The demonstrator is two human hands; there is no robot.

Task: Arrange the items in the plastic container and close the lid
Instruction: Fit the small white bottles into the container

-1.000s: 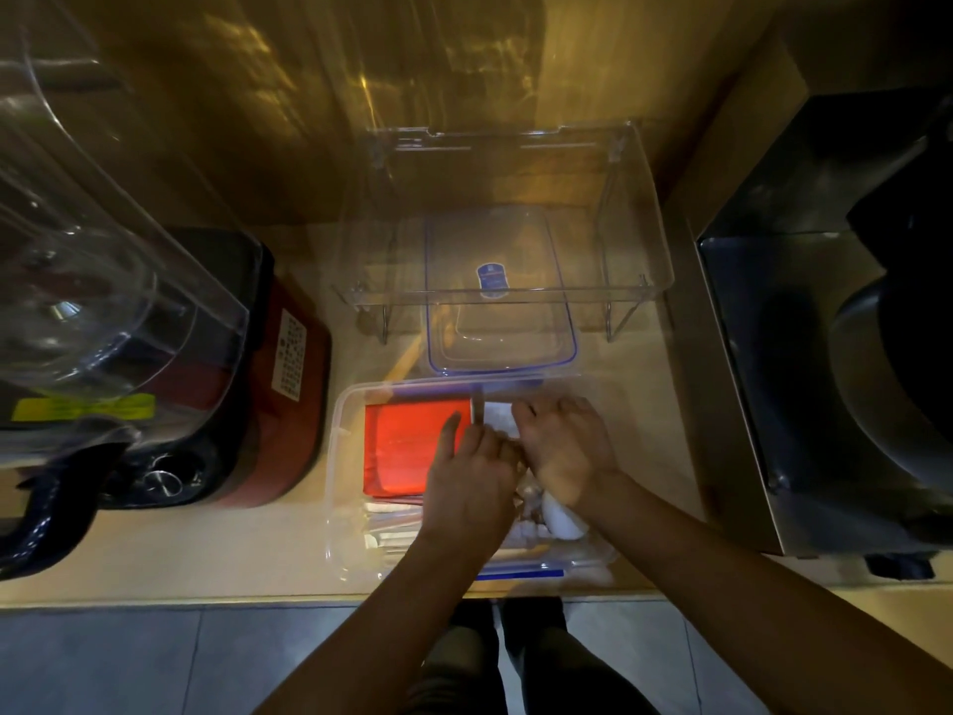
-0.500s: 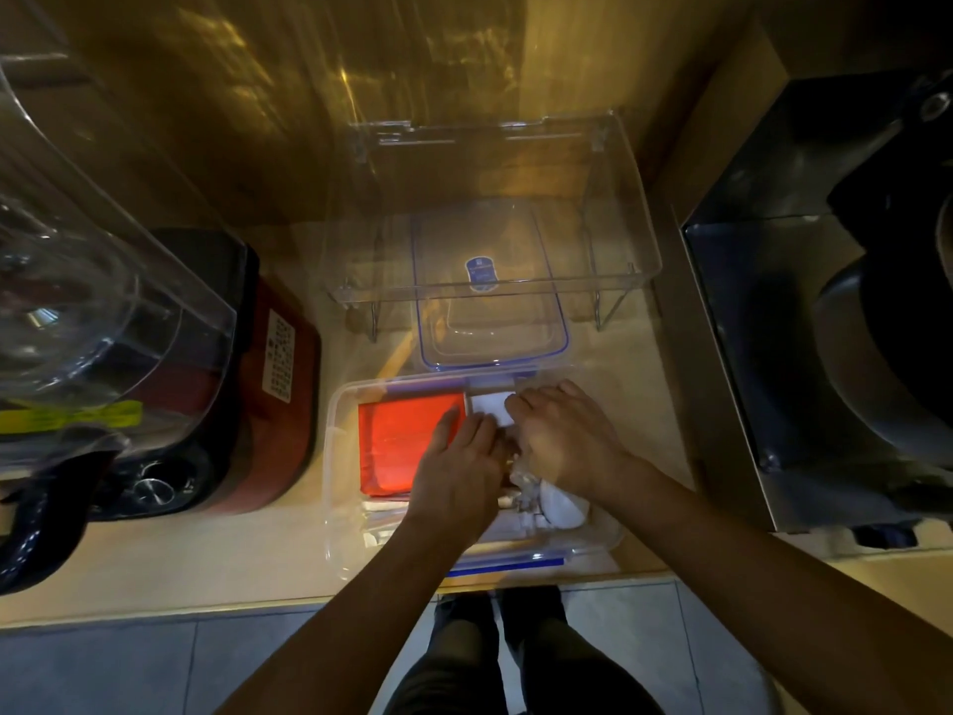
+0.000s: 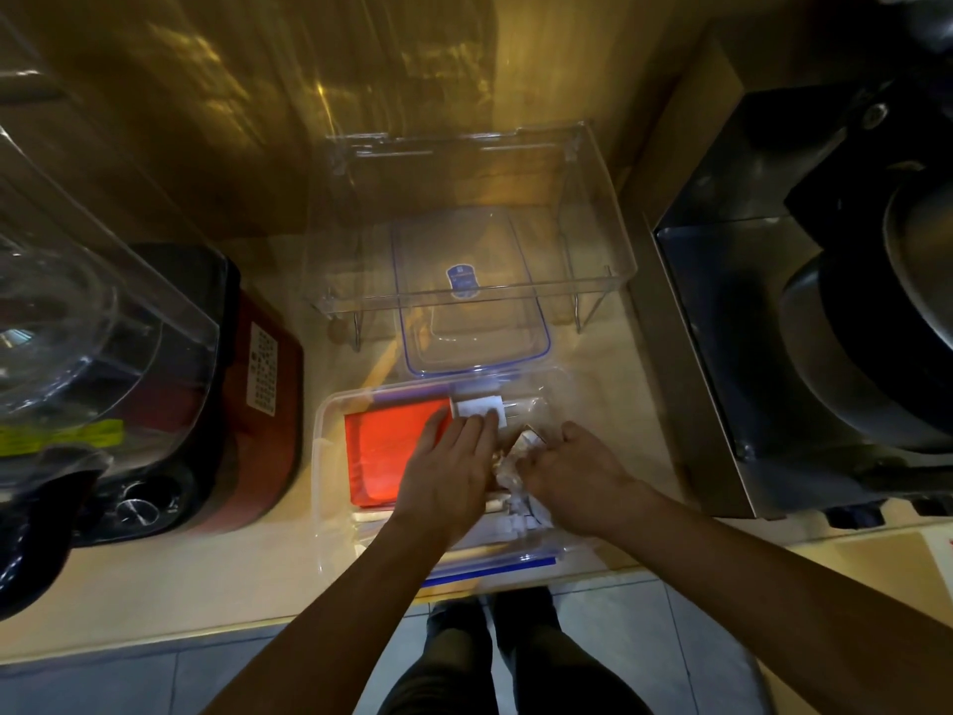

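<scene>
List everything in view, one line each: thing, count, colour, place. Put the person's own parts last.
plastic container: 1, clear, lid off, near counter edge.
lid: 1, clear with blue rim, behind the container, partly under the stand.
red packet: 1, red-orange, left part of the container.
white packet: 1, white, far side of the container.
crinkled wrappers: count unclear, pale, between the hands.
clear stand: 1, transparent, on wire legs, against the wall.
blender: 1, red and black base, clear jug, left.
metal appliance: 1, dark steel, right.
counter: 1, beige.
left hand: 1, flat on the contents.
right hand: 1, gripping a wrapper.
</scene>
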